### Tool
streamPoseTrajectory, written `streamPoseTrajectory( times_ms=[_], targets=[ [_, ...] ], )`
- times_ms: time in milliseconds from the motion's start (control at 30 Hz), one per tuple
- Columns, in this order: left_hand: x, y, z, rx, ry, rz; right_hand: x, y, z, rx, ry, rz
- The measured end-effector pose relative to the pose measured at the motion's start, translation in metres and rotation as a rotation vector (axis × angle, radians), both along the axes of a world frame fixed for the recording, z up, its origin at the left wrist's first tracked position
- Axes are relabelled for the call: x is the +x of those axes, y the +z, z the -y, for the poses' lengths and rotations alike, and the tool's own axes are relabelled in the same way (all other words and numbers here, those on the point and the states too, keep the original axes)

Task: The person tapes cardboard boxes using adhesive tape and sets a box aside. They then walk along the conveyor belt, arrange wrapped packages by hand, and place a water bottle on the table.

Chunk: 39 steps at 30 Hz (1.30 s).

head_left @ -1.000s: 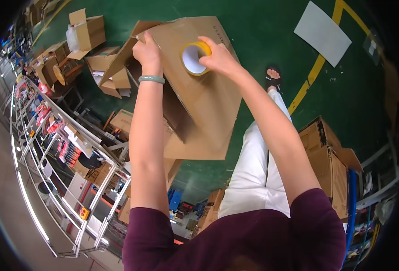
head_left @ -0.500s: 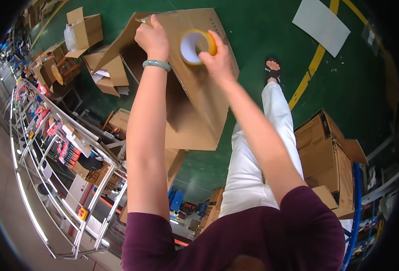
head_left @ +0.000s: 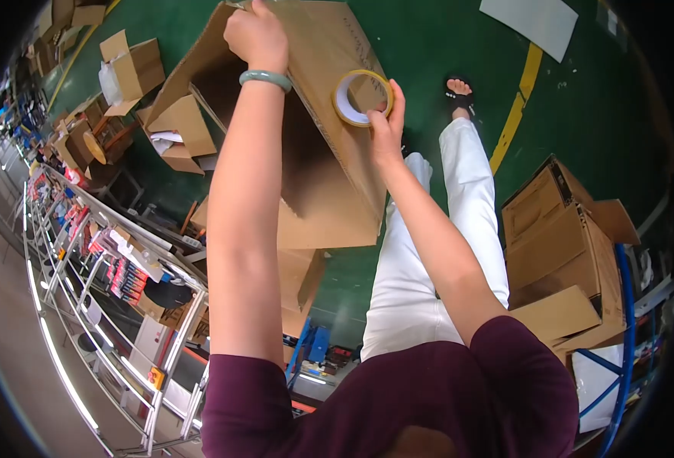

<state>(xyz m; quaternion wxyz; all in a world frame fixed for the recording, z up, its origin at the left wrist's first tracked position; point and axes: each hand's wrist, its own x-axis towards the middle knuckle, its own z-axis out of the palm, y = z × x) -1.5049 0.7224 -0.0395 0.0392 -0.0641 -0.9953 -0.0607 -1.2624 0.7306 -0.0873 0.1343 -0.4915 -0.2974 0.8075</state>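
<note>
A large brown cardboard box (head_left: 337, 221) lies tilted in front of me, its dark inside facing the left. My left hand (head_left: 256, 37), with a green bangle at the wrist, is closed on the box's upper edge. Between thumb and fingers my right hand (head_left: 387, 126) pinches a roll of yellow tape (head_left: 363, 98) over the box's right-hand panel. Through the roll's white core the cardboard shows. Whether a strip runs from the roll to the box I cannot make out.
Smaller open cartons (head_left: 135, 72) stand on the green floor at the upper left. A metal rack (head_left: 176, 336) with goods runs down the left. More cartons (head_left: 558, 252) are at the right beside a blue frame. A white sheet (head_left: 531, 23) lies at the top right.
The tape roll and my right hand have moved right and down, toward the box's right edge. The box and my left hand sit higher in view; my left hand has kept its hold.
</note>
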Motion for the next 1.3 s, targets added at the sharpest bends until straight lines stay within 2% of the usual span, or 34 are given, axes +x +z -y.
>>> streamPoseTrajectory(
  times_ms=[33, 67, 133, 167, 200, 267, 300, 367, 400, 467, 500, 533, 600, 633, 667, 733, 767, 833, 867, 933, 967, 1000, 1067, 1100, 1133, 1200, 1233, 1267, 1300],
  targets=[
    [-0.009, -0.002, 0.001, -0.047, -0.043, -0.045, -0.006, 0.015, -0.008, 0.118, 0.028, -0.029],
    [-0.015, -0.004, 0.005, -0.044, -0.053, -0.044, -0.008, 0.019, -0.024, 0.121, 0.019, -0.027],
    [-0.017, 0.001, 0.008, -0.034, 0.018, 0.009, 0.011, 0.015, -0.057, 0.238, 0.706, -0.231],
    [-0.011, 0.010, 0.003, 0.087, 0.092, 0.083, 0.025, 0.013, -0.068, 0.148, 0.990, -0.326],
    [0.000, 0.013, -0.004, 0.092, 0.088, 0.084, 0.015, 0.038, -0.092, -0.027, 1.428, -0.188],
    [0.019, 0.016, -0.014, 0.055, 0.066, 0.050, 0.015, 0.049, -0.095, 0.165, 1.714, -0.030],
    [0.016, 0.012, -0.011, 0.008, 0.028, 0.009, 0.029, 0.040, -0.085, 0.163, 1.709, -0.026],
    [0.005, 0.016, -0.006, 0.079, 0.075, 0.035, 0.068, 0.009, -0.049, 0.059, 0.981, -0.135],
    [0.001, 0.016, -0.006, 0.151, 0.132, 0.055, 0.077, 0.009, -0.038, 0.062, 0.976, -0.135],
    [0.003, 0.020, -0.013, 0.217, 0.207, 0.086, 0.091, 0.029, -0.009, -0.038, 0.369, -0.124],
    [0.007, 0.023, -0.016, 0.191, 0.165, 0.066, 0.085, 0.045, -0.009, -0.071, 0.250, -0.056],
    [0.011, 0.025, -0.018, 0.167, 0.121, 0.048, 0.090, 0.039, -0.008, -0.081, 0.246, -0.052],
    [0.003, 0.016, -0.009, 0.189, 0.124, 0.042, 0.101, 0.014, -0.019, 0.212, 0.554, -0.131],
    [-0.001, 0.013, -0.007, 0.213, 0.135, 0.031, 0.106, 0.020, -0.047, 0.335, 0.882, -0.152],
    [0.002, 0.013, -0.009, 0.218, 0.125, 0.034, 0.098, 0.035, -0.072, 0.194, 1.242, -0.086],
    [0.013, 0.017, -0.011, 0.163, 0.087, 0.068, 0.095, 0.050, -0.094, 0.174, 1.384, -0.063],
    [0.015, 0.016, -0.009, 0.176, 0.081, 0.068, 0.104, 0.045, -0.084, 0.186, 1.380, -0.054],
    [0.003, 0.008, -0.004, 0.328, 0.053, 0.089, 0.121, 0.025, -0.053, 0.240, 0.753, -0.160],
    [0.000, 0.005, -0.001, 0.332, 0.035, 0.091, 0.134, 0.021, -0.036, 0.246, 0.736, -0.157],
    [0.000, 0.007, -0.004, 0.358, 0.144, 0.017, 0.154, 0.022, 0.001, -0.061, 0.228, -0.127],
    [0.004, 0.009, -0.006, 0.585, 0.216, 0.126, 0.154, 0.015, 0.026, -0.007, 0.064, -0.176],
    [0.002, 0.007, 0.000, 0.580, 0.204, 0.126, 0.148, 0.017, 0.039, -0.010, 0.051, -0.179],
    [-0.021, -0.002, 0.014, 0.414, 0.140, 0.079, 0.132, 0.030, 0.057, 0.012, -0.217, -0.051],
    [-0.026, -0.006, 0.019, 0.684, 0.171, 0.219, 0.124, 0.042, 0.062, 0.033, -0.212, 0.028],
    [-0.022, -0.002, 0.020, 0.673, 0.160, 0.223, 0.129, 0.043, 0.060, 0.023, -0.224, 0.030],
    [-0.020, 0.003, 0.015, 0.542, 0.124, 0.210, 0.146, 0.033, 0.043, 0.263, 0.024, -0.093],
    [-0.057, -0.030, 0.034, 0.801, 0.075, 0.221, 0.162, 0.031, 0.030, 0.275, 0.231, -0.087],
    [-0.082, -0.032, 0.042, 0.794, 0.074, 0.226, 0.181, 0.029, 0.012, 0.327, 0.496, -0.101],
    [-0.102, -0.032, 0.048, -0.099, -0.323, 0.088, 0.195, 0.034, -0.005, 0.218, 0.634, -0.109]
  ],
)
